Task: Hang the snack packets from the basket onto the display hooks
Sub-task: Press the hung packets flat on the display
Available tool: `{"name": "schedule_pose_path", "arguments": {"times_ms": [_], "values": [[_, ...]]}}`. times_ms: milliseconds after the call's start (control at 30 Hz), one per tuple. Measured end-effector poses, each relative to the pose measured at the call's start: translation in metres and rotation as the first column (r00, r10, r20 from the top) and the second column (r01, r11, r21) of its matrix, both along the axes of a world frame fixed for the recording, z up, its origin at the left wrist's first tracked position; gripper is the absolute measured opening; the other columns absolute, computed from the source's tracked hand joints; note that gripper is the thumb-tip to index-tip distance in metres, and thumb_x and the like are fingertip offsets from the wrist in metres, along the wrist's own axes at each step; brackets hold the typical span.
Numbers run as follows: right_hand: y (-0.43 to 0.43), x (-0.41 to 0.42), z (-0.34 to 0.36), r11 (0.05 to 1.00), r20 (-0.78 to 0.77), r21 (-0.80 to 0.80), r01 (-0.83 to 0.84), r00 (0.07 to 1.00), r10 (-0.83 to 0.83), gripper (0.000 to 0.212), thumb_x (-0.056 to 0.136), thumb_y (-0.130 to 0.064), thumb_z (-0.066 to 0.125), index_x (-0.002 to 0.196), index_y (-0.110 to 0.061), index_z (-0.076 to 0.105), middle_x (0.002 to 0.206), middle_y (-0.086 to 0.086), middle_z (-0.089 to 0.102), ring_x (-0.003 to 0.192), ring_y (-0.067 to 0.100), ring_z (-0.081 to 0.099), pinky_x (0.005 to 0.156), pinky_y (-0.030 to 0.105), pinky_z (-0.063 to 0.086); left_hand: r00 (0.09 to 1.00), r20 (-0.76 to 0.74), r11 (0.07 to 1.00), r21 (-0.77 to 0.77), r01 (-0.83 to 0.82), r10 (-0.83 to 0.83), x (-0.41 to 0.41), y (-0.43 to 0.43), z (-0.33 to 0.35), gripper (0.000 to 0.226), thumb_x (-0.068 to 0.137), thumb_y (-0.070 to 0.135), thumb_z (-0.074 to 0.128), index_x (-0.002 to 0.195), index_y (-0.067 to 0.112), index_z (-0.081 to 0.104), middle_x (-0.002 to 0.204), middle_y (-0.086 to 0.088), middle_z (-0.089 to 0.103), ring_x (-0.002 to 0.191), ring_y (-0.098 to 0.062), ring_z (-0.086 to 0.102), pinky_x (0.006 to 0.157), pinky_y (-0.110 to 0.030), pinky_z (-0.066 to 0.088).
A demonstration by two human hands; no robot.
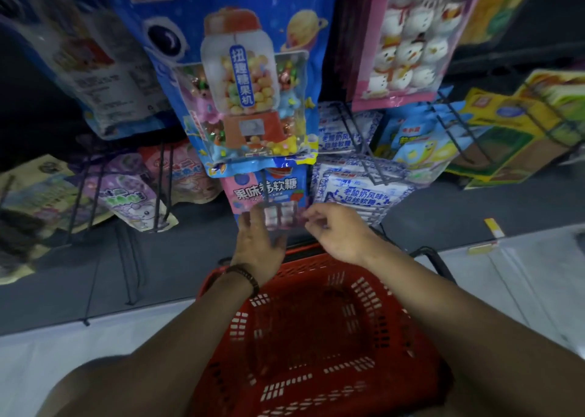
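While L hand lies flat on pink packet & R hand pinches its edge, push it fully back.

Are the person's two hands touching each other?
Apart. The head view shows the left hand and right hand separated, with the pink packet and its lower edge visible in the gap between them.

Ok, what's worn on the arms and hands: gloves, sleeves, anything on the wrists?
The left hand and right hand are bare, no gloves. A dark beaded bracelet circles the left wrist; the right wrist has nothing. No sleeves show on either forearm.
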State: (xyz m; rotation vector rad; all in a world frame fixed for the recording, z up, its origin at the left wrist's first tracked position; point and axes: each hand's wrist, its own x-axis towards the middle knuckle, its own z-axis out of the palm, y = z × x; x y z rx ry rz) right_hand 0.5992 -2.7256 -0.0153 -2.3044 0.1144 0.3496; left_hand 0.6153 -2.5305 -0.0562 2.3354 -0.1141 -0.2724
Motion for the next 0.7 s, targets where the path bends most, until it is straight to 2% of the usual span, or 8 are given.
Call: {"name": "schedule_pose_path", "arguments": {"times_ms": [100, 167, 233, 300, 433, 567, 633, 700], "values": [[-0.039, -0.025, 0.006, 0.994, -0.036, -0.1, -0.037, 0.999, 0.034, 0.017, 0.103, -0.029, 0.064, 0.115, -0.025, 0.075, 0.114, -0.003, 0.077, 0.108, 0.017, 0.072, 0.097, 0.036, 0.057, 0.969, 0.068, 0.97, 0.079, 0.232, -0.237, -0.02, -0.02, 0.012, 0.049, 0.097, 0.016, 0.068, 0.144, 0.019, 0.056, 0.14, -0.005, 0.048, 0.128, -0.027, 0.056, 0.111, -0.035, 0.046], [-0.065, -0.04, 0.007, 0.976, 0.025, -0.217, 0.022, 1.0, -0.017, 0.021, 0.101, -0.033, 0.065, 0.119, -0.029, 0.073, 0.115, -0.004, 0.078, 0.107, 0.019, 0.072, 0.093, 0.033, 0.058, 0.919, 0.104, 0.922, 0.128, 0.366, -0.379, -0.027, -0.039, 0.02, 0.048, 0.097, 0.021, 0.067, 0.144, 0.024, 0.054, 0.141, -0.002, 0.048, 0.132, -0.025, 0.052, 0.114, -0.04, 0.046], [-0.085, -0.048, 0.009, 0.967, 0.106, -0.218, 0.132, 0.988, -0.111, 0.028, 0.099, -0.031, 0.067, 0.127, -0.029, 0.07, 0.12, 0.0, 0.076, 0.111, 0.022, 0.071, 0.094, 0.033, 0.056, 0.897, 0.093, 0.893, 0.183, 0.41, -0.431, -0.029, -0.063, 0.03, 0.054, 0.098, 0.027, 0.066, 0.149, 0.026, 0.048, 0.147, -0.002, 0.044, 0.138, -0.027, 0.045, 0.116, -0.043, 0.044], [-0.096, -0.047, 0.01, 0.963, 0.174, -0.167, 0.212, 0.968, -0.183, 0.032, 0.099, -0.029, 0.067, 0.131, -0.029, 0.066, 0.123, 0.004, 0.07, 0.114, 0.026, 0.067, 0.095, 0.036, 0.055, 0.899, 0.08, 0.889, 0.211, 0.407, -0.43, -0.027, -0.085, 0.04, 0.057, 0.099, 0.029, 0.065, 0.153, 0.028, 0.045, 0.15, -0.001, 0.046, 0.141, -0.029, 0.044, 0.116, -0.047, 0.045], [-0.099, -0.039, 0.006, 0.963, 0.166, -0.104, 0.248, 0.959, -0.229, 0.054, 0.098, -0.024, 0.068, 0.149, -0.031, 0.052, 0.135, 0.01, 0.048, 0.126, 0.033, 0.055, 0.108, 0.042, 0.051, 0.922, 0.061, 0.895, 0.272, 0.353, -0.382, -0.013, -0.115, 0.052, 0.067, 0.101, 0.03, 0.062, 0.16, 0.039, 0.03, 0.15, -0.003, 0.05, 0.136, -0.034, 0.05, 0.11, -0.053, 0.05], [-0.102, -0.023, 0.004, 0.948, 0.154, -0.05, 0.315, 0.94, -0.305, 0.057, 0.101, -0.029, 0.067, 0.152, -0.04, 0.045, 0.154, 0.009, 0.026, 0.136, 0.036, 0.049, 0.11, 0.045, 0.052, 0.949, -0.007, 0.898, 0.323, 0.3, -0.315, 0.0, -0.132, 0.057, 0.086, 0.099, 0.033, 0.064, 0.161, 0.055, 0.009, 0.142, -0.009, 0.049, 0.123, -0.039, 0.055, 0.1, -0.057, 0.055], [-0.103, -0.015, 0.002, 0.958, 0.123, 0.016, 0.287, 0.95, -0.286, 0.066, 0.102, -0.028, 0.068, 0.158, -0.043, 0.037, 0.166, 0.005, 0.012, 0.144, 0.036, 0.046, 0.113, 0.045, 0.05, 0.958, -0.008, 0.887, 0.375, 0.269, -0.287, 0.007, -0.139, 0.058, 0.09, 0.099, 0.034, 0.064, 0.162, 0.054, 0.003, 0.144, -0.01, 0.048, 0.124, -0.04, 0.054, 0.099, -0.056, 0.056], [-0.105, -0.008, 0.001, 0.961, 0.111, 0.072, 0.266, 0.956, -0.272, 0.074, 0.103, -0.024, 0.068, 0.163, -0.045, 0.029, 0.173, 0.004, 0.0, 0.155, 0.036, 0.034, 0.12, 0.044, 0.045, 0.967, 0.004, 0.878, 0.42, 0.231, -0.256, 0.013, -0.145, 0.057, 0.092, 0.099, 0.033, 0.064, 0.164, 0.051, 0.002, 0.144, -0.01, 0.048, 0.125, -0.04, 0.054, 0.098, -0.053, 0.056]]}}
